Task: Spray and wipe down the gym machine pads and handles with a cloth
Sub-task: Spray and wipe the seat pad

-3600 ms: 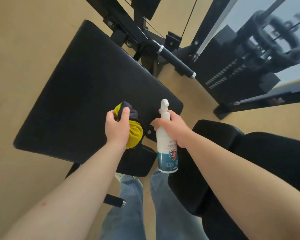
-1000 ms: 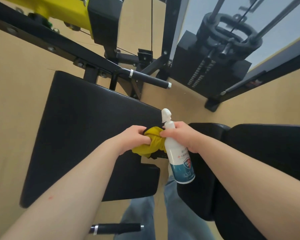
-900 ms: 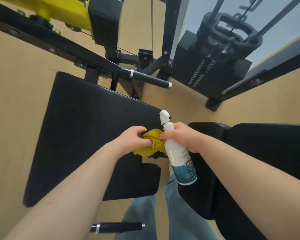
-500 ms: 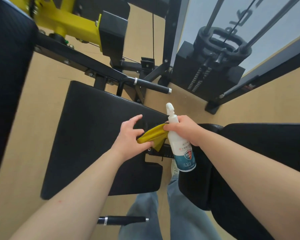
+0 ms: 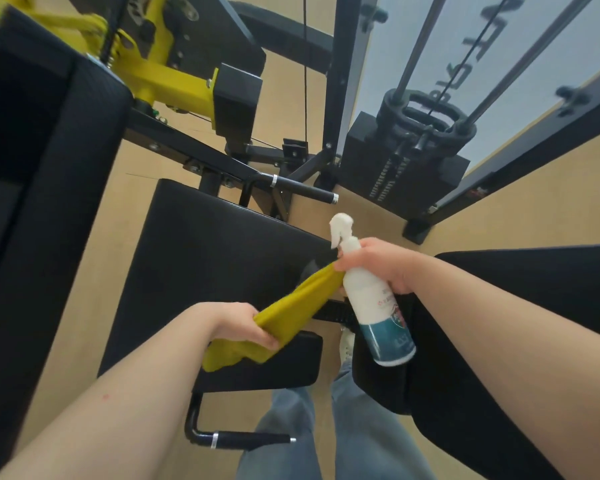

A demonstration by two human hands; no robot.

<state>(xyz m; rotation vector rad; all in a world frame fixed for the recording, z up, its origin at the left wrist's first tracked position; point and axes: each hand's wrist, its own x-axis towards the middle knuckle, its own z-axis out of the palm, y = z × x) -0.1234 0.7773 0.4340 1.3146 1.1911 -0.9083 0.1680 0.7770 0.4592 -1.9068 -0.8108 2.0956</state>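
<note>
A yellow cloth [image 5: 291, 310] is stretched between both hands above the large black seat pad [image 5: 201, 258]. My left hand [image 5: 236, 323] grips its lower end. My right hand [image 5: 378, 261] holds a white spray bottle [image 5: 371, 306] with a blue label, nozzle up, and also pinches the cloth's upper end against the bottle. A second black pad [image 5: 499, 341] lies to the right. One black handle [image 5: 302, 190] sticks out beyond the seat pad, another [image 5: 243, 439] below it.
A tall black back pad [image 5: 32, 202] fills the left edge, with the yellow machine arm [image 5: 160, 77] above. The weight stack [image 5: 402, 168] and guide rods stand at the back right. My jeans-clad legs [image 5: 326, 438] stand between the pads on a tan floor.
The cloth went from bunched in my left hand to pulled out long between both hands. My left hand slid down and back along it. The view tilted up toward the machine frame.
</note>
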